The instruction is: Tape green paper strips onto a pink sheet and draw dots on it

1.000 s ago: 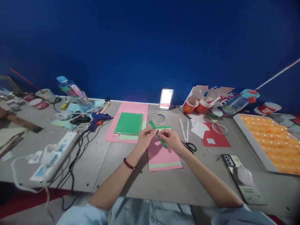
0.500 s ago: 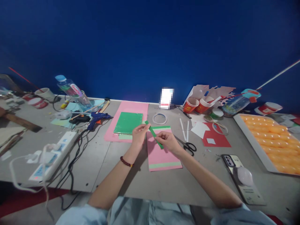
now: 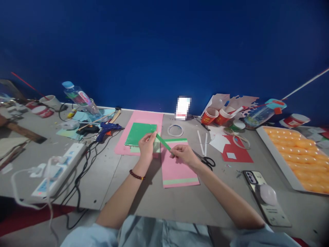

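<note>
From my remote station I had both hands over the middle of the table (image 3: 115, 192), well in from its near edge. The left hand (image 3: 147, 145) pinched one end of a green strip (image 3: 163, 142); the right hand (image 3: 185, 155) gripped the other, so the strip ran straight and slanting between them, apparently raised by the left edge of the pink sheet (image 3: 177, 168). That sheet lay flat between the table's middle and near edge.

As I judged it, the work was partway along: the sheet's far edge already carried a green band (image 3: 180, 140) with a pale one inside it, while toward its near edge I could see only a pale band (image 3: 180, 182). The strip was not yet down on the sheet. Scissors (image 3: 209, 162) lay near the sheet's right edge, partly hidden by the right arm; a green pack (image 3: 141, 133) lay toward the table's far edge.
</note>
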The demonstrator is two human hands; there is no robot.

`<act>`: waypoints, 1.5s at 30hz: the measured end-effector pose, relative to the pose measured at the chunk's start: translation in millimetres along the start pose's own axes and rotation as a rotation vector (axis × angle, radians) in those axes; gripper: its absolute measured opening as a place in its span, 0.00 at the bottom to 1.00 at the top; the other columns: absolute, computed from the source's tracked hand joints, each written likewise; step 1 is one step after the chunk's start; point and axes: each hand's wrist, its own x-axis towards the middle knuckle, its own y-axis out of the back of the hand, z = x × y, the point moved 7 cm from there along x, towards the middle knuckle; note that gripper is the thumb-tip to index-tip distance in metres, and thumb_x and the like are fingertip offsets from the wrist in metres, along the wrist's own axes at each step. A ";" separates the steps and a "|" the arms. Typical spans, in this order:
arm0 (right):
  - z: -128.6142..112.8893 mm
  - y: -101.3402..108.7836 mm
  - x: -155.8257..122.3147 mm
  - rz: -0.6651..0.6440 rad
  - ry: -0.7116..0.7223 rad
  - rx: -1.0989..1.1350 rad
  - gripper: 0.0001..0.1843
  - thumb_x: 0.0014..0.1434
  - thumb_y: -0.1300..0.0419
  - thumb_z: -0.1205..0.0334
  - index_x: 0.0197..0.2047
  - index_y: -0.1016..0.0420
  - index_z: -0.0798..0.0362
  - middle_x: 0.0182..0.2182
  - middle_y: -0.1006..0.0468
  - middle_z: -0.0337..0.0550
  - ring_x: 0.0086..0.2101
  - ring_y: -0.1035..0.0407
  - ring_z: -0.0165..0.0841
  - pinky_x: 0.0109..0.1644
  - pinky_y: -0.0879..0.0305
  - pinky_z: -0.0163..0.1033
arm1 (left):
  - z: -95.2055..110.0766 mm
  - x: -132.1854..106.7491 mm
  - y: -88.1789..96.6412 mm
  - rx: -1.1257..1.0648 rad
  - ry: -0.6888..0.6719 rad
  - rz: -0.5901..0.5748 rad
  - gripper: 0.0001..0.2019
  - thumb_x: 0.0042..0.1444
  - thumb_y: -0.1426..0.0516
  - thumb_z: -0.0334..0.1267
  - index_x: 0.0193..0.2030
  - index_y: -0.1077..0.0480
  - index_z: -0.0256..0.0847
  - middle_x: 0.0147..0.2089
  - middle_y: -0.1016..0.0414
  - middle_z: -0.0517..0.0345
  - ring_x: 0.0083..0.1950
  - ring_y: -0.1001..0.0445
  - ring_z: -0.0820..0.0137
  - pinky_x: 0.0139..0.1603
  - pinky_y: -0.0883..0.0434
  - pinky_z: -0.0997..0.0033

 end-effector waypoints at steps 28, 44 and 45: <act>4.8 7.5 3.0 0.048 -0.040 -0.082 0.18 0.50 0.35 0.49 0.21 0.28 0.55 0.20 0.24 0.41 0.14 0.39 0.22 0.12 0.51 0.27 | 3.2 0.3 3.4 -0.026 -0.090 0.009 0.11 0.41 0.34 0.44 0.21 0.28 0.39 0.23 0.34 0.63 0.26 0.36 0.75 0.29 0.39 0.73; 2.5 8.1 1.2 0.048 0.031 -0.111 0.23 0.52 0.37 0.43 0.20 0.29 0.55 0.16 0.27 0.37 0.11 0.42 0.22 0.12 0.49 0.29 | -0.2 1.2 3.3 -0.042 -0.053 0.013 0.14 0.39 0.33 0.47 0.22 0.28 0.38 0.23 0.33 0.62 0.25 0.38 0.76 0.27 0.39 0.74; 3.1 7.7 1.9 0.033 0.043 -0.101 0.24 0.52 0.38 0.42 0.21 0.28 0.55 0.16 0.26 0.37 0.11 0.41 0.22 0.13 0.48 0.29 | -1.1 2.7 3.7 -0.052 -0.048 0.013 0.14 0.39 0.33 0.47 0.22 0.28 0.38 0.22 0.33 0.62 0.25 0.38 0.76 0.27 0.39 0.74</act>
